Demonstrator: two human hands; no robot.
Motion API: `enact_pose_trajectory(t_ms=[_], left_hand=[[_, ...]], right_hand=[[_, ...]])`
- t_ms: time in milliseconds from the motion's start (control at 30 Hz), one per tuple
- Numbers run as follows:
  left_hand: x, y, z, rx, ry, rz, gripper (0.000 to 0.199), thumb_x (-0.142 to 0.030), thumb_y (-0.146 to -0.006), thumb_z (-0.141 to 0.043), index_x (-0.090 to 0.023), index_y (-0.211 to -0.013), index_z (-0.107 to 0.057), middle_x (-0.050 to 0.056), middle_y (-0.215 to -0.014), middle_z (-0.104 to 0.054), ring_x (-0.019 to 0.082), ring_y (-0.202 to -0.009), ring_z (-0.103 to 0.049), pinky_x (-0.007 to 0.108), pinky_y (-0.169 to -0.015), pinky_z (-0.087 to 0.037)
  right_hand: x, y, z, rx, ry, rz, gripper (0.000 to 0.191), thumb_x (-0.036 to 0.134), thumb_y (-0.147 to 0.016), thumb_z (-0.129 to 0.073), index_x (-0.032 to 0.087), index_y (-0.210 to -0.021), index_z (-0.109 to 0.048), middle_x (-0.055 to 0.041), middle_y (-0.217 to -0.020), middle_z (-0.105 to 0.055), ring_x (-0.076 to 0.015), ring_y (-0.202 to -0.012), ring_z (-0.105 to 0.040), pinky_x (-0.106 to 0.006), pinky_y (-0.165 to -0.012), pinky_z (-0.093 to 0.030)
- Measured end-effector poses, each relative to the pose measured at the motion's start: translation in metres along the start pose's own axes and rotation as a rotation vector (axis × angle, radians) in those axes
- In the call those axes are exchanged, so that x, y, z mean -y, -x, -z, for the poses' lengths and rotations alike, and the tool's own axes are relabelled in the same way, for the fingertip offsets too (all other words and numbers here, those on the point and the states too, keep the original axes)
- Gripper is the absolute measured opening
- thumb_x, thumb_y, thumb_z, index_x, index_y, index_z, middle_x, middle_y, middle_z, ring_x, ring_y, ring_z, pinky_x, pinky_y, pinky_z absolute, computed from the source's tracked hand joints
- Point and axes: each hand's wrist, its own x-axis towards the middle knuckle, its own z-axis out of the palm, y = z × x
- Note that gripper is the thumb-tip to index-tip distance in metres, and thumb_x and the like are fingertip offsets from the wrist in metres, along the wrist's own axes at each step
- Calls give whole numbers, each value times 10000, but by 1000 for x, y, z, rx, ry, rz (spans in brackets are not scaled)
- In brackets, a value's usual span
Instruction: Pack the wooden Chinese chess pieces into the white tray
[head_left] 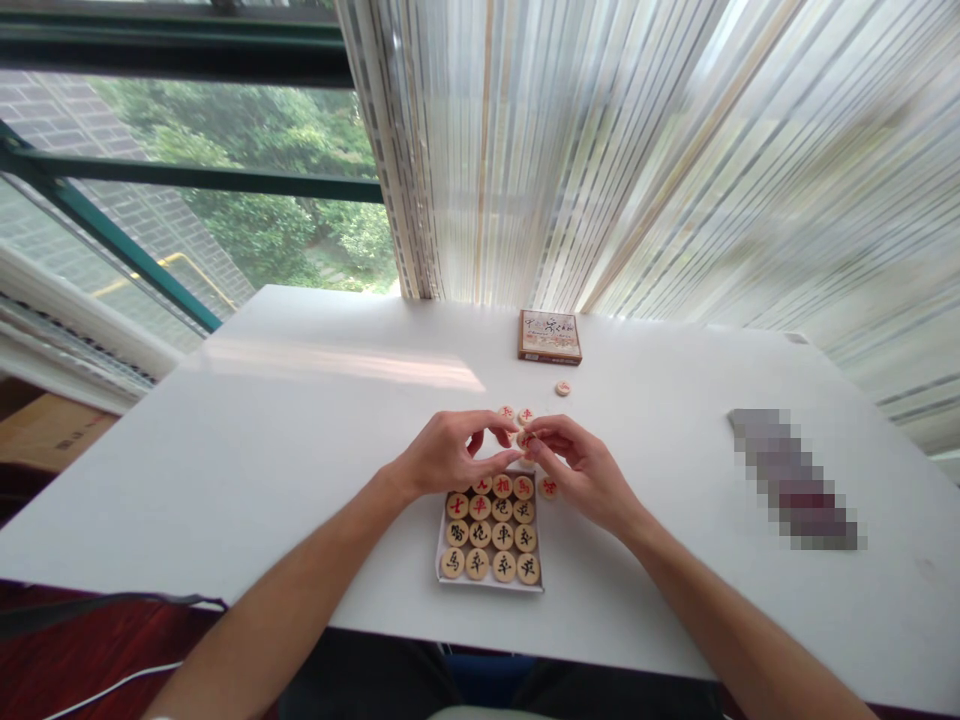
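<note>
The right hand (591,470) pinched a round piece (524,440) between thumb and fingers, near the far edge of the shallow tray (491,586) — the left hand (450,450) had thumb and forefinger apart close beside it. Rows of marked pieces (480,535) sat in the tray; a loose red-marked disc (563,388) lay near the box (550,336) on the bench (337,395).
</note>
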Motion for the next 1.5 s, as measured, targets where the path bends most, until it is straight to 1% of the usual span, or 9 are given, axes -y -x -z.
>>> enact_pose_trajectory(t_ms=[267,433,567,667,833,933,1067,1267,1500], left_hand=[[11,-2,-2,-68,-2,104,248,-372,-903,-641,-170,-1026,-715,13,-790,-717,76,-554,-478,200,-563,-441],[18,-8,7,-87,-18,197,303,-414,-935,-580,-148,-918,-724,26,-760,-726,87,-551,-480,209,-544,-422],[6,-9,22,19,-46,259,315,-438,-943,-565,-173,-937,-734,35,-871,-744,125,-697,-606,226,-621,-473],[-14,6,25,94,-59,312,310,-458,-929,-589,-221,-1083,-716,49,-1060,-719,165,-869,-656,270,-748,-533],[-34,53,5,-44,-56,350,413,-410,-876,-673,-258,-1254,-606,85,-1280,-610,243,-1205,-575,393,-1057,-485],[-34,71,-8,-69,-27,365,517,-385,-819,-742,-262,-1290,-570,90,-1343,-566,261,-1273,-535,409,-1113,-452],[-32,77,-13,-81,-8,393,518,-350,-802,-761,-272,-1281,-580,89,-1380,-546,272,-1296,-523,428,-1125,-443],[-31,74,-11,-47,-25,407,423,-326,-815,-753,-279,-1214,-618,73,-1319,-598,259,-1249,-551,429,-1097,-458],[-27,76,-13,-45,-47,408,470,-306,-785,-773,-271,-1224,-610,90,-1317,-602,283,-1247,-553,457,-1093,-458]], right_hand=[[-12,-3,6,-66,65,106,153,267,-959,-597,252,-1085,-684,-56,-1069,-630,-188,-982,-666,-335,-873,-572],[-19,-6,10,-115,48,149,189,248,-927,-641,256,-1115,-644,-48,-1078,-608,-184,-969,-661,-346,-892,-577],[-17,-7,14,-146,73,187,163,234,-919,-645,250,-1081,-634,-41,-1065,-584,-166,-890,-657,-332,-837,-586],[-14,-6,16,-171,106,212,151,240,-915,-649,247,-1065,-637,-46,-1071,-563,-157,-833,-643,-328,-780,-590],[-14,-6,17,-186,147,238,124,258,-930,-624,248,-1048,-660,-60,-1065,-568,-173,-840,-637,-344,-772,-593],[-13,-8,17,-168,143,222,139,275,-951,-598,253,-1063,-676,-69,-1075,-585,-192,-903,-651,-351,-799,-596],[0,-7,19,-118,72,151,157,304,-969,-579,259,-1087,-673,-67,-1083,-613,-200,-962,-662,-349,-846,-589],[24,22,16,-3,-36,-9,169,320,-974,-585,258,-1109,-665,-61,-1069,-631,-176,-905,-671,-310,-816,-584],[-1,73,-12,-88,-223,-66,220,319,-937,-641,264,-1149,-650,-77,-1079,-636,-201,-969,-672,-325,-860,-592]])
